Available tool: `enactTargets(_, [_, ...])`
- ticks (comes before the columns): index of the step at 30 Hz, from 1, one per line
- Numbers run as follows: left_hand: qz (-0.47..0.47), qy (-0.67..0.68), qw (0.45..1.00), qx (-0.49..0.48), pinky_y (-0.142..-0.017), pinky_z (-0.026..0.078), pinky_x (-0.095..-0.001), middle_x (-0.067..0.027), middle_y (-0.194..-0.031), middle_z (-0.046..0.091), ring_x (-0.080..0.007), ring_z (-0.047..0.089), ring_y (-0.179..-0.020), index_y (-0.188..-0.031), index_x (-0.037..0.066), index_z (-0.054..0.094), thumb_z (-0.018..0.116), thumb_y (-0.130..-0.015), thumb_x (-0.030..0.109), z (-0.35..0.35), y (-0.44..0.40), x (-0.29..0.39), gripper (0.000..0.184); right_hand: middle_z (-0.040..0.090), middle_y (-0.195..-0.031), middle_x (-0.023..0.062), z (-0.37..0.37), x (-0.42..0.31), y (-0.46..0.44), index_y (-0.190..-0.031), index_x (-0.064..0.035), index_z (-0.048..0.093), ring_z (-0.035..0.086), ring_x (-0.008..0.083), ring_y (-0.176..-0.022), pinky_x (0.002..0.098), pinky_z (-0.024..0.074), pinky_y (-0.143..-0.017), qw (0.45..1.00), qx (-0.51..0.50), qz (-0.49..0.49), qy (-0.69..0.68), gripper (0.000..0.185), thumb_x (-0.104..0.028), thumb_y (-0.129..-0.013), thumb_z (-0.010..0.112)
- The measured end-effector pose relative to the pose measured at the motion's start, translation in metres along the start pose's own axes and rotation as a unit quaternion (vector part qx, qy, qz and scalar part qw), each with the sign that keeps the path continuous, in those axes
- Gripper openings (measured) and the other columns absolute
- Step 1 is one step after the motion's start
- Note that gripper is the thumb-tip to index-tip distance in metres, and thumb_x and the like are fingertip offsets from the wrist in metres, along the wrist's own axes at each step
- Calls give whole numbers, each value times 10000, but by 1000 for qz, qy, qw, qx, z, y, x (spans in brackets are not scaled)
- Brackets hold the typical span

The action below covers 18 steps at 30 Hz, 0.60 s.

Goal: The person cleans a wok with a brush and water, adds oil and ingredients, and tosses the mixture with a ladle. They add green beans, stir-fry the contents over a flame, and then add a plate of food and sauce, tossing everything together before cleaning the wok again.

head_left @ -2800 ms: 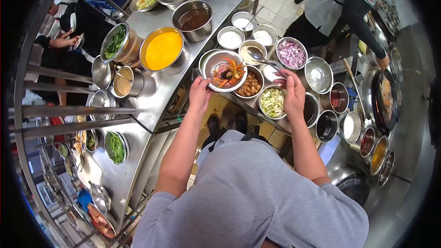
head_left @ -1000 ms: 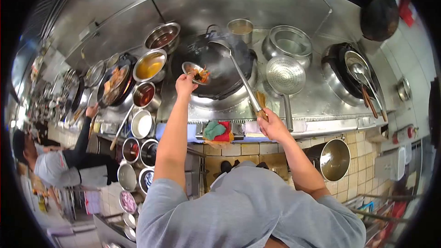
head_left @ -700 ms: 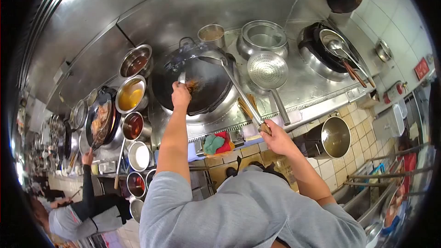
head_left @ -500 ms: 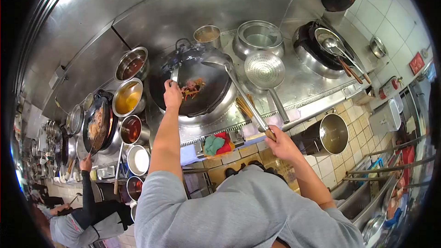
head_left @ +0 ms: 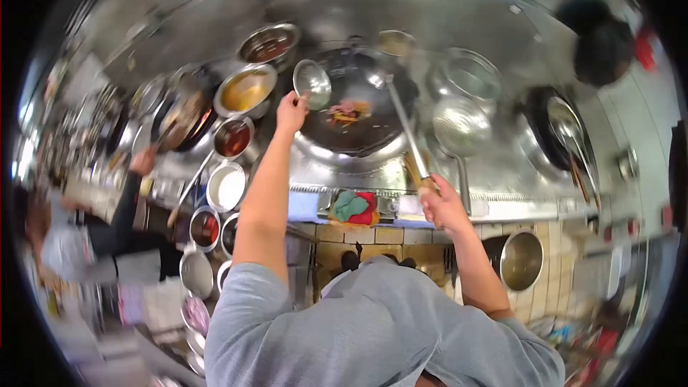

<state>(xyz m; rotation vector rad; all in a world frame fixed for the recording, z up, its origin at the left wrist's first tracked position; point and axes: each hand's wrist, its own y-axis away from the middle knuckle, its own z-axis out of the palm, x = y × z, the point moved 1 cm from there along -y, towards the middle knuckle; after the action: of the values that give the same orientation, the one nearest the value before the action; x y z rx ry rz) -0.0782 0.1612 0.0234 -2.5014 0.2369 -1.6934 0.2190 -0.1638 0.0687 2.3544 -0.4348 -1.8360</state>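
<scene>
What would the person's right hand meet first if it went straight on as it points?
The right hand would probably meet the bundle of thin sticks near the wok first, though depth is unclear and it might pass above.

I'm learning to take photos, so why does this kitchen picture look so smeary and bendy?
In the head view, the strainer and the co-worker are smeared, probably because the camera moved; the food is a bit fuzzy; the gray shirt is clearer; the wide lens seems to curve the steel wall and leaves black corners; pale glare shines off the counter.
</scene>
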Motion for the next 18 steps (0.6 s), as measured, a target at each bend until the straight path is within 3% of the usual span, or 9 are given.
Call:
enactTargets(1, [-74,199,975,57,-557,502,-292,-76,-724,612,-138,613,-643,-811,21,539,555,-889,162,-10,28,17,161,503,-649,38,2,-4,0,-1263,-84,398,480,138,-505,293,400,-439,984,-39,35,-173,410,-144,-886,548])
enactTargets(2, [-101,250,960,75,-577,510,-293,-62,-708,604,-161,612,-647,-846,29,544,548,-887,145,-19,42,-3,123,455,-653,-1,3,-4,-2,-1298,-84,351,418,78,-489,242,369,-414,935,-79,86,-334,439,-137,-902,532])
enactTargets(3, [-127,278,948,88,-600,509,-294,-64,-710,597,-168,612,-656,-889,29,539,540,-889,154,-28,73,-8,124,440,-667,8,7,3,-10,-1338,-78,268,400,87,-466,241,359,-395,972,-65,74,-213,491,-112,-910,507])
enactTargets(5, [-145,352,912,154,-588,486,-296,-74,-749,588,-172,584,-612,-918,72,516,535,-879,164,-33,156,-12,102,425,-654,6,11,1,-10,-1337,-79,274,388,81,-447,227,349,-379,995,-52,43,-72,470,-101,-917,485])
enactTargets(7, [-279,427,823,247,-585,501,-310,-11,-713,477,-151,525,-585,-915,94,485,557,-866,146,-38,301,-21,102,423,-658,7,11,-6,-5,-1316,-96,330,392,68,-420,214,366,-372,947,-231,77,-209,418,-90,-918,459])
enactTargets(9, [-372,365,779,350,-512,452,-258,10,-684,479,-92,469,-551,-913,119,496,537,-866,167,-34,397,-18,79,434,-677,12,26,-5,-5,-1299,-97,360,394,66,-415,212,362,-365,922,-326,80,-193,400,-95,-914,467])
enactTargets(13, [-390,330,656,555,-502,431,-237,-10,-733,573,-94,525,-580,-901,106,544,525,-840,169,-11,563,-5,90,442,-684,16,64,-25,-9,-1291,-87,372,398,66,-417,211,359,-357,861,-486,101,-108,399,-100,-908,481])
enactTargets(16, [-336,267,598,677,-483,425,-248,-18,-752,587,-95,527,-567,-905,97,558,478,-825,147,3,674,18,123,444,-685,15,110,-37,-4,-1287,-91,382,396,70,-415,207,352,-351,784,-579,169,-143,402,-93,-899,487])
enactTargets(18, [-308,237,507,770,-496,441,-262,-29,-755,583,-107,539,-597,-864,87,558,468,-809,125,26,747,35,112,426,-674,10,133,-39,4,-1280,-72,389,393,65,-410,200,339,-333,741,-621,200,-160,382,-80,-905,460])
